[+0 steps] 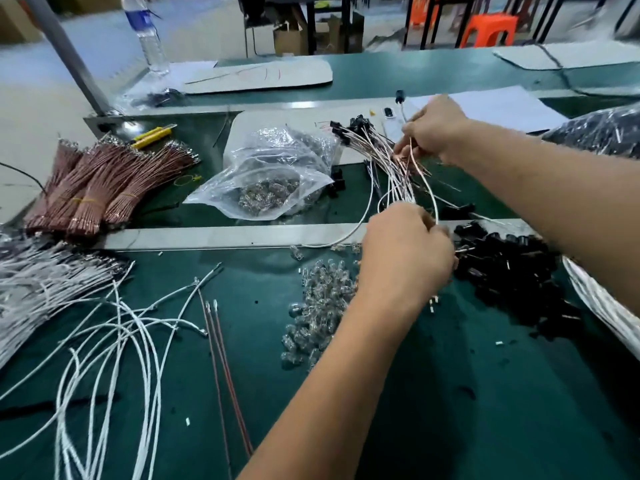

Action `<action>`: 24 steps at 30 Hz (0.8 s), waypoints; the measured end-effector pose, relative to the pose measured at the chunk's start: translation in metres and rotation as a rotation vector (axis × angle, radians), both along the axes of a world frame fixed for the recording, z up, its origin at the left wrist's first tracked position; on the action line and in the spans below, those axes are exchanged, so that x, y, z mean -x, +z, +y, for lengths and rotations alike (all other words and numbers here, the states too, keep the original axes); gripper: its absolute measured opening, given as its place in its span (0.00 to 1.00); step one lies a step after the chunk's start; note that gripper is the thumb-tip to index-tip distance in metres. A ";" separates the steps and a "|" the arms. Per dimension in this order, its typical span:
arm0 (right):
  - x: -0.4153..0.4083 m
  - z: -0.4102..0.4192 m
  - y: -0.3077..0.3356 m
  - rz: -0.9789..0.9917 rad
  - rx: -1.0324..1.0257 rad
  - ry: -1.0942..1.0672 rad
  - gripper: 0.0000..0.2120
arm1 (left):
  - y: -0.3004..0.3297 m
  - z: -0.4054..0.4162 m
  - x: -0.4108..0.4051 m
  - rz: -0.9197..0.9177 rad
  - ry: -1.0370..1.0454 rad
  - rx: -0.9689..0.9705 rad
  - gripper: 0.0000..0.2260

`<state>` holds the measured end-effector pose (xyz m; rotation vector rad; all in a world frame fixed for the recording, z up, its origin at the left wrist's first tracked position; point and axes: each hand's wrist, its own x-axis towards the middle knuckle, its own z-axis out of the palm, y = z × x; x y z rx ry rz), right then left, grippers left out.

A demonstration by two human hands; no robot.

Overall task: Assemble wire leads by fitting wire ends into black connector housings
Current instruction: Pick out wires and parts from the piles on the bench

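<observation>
My right hand point(434, 131) pinches a thin wire lead point(428, 188) over a heap of finished leads point(377, 150), white and pink wires with black housings on their far ends. The lead curves down to my left hand point(405, 252), which is closed around its lower end beside a pile of black connector housings point(512, 275). What sits inside the left fingers is hidden. Loose white wires point(114, 327) and two red wires point(225, 368) lie on the green mat at front left.
Bundles of red-brown wires point(100, 181) lie at left, with a bundle of white wires point(41, 275) below them. A clear bag of small glass bulbs point(266, 181) sits in the middle, and loose bulbs point(318, 313) near my left wrist. A water bottle point(147, 32) stands at the back.
</observation>
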<state>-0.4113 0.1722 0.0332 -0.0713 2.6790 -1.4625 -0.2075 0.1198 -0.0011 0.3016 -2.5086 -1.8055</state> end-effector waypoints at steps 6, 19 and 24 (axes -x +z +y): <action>0.038 -0.018 -0.004 0.163 -0.336 0.050 0.12 | 0.011 0.002 0.025 0.070 0.121 0.552 0.10; -0.048 0.078 0.015 0.076 -0.250 0.069 0.05 | -0.003 0.034 -0.018 0.349 0.169 0.785 0.03; -0.111 0.113 0.014 0.126 -0.218 0.059 0.05 | -0.016 0.065 -0.044 0.258 -0.143 0.698 0.06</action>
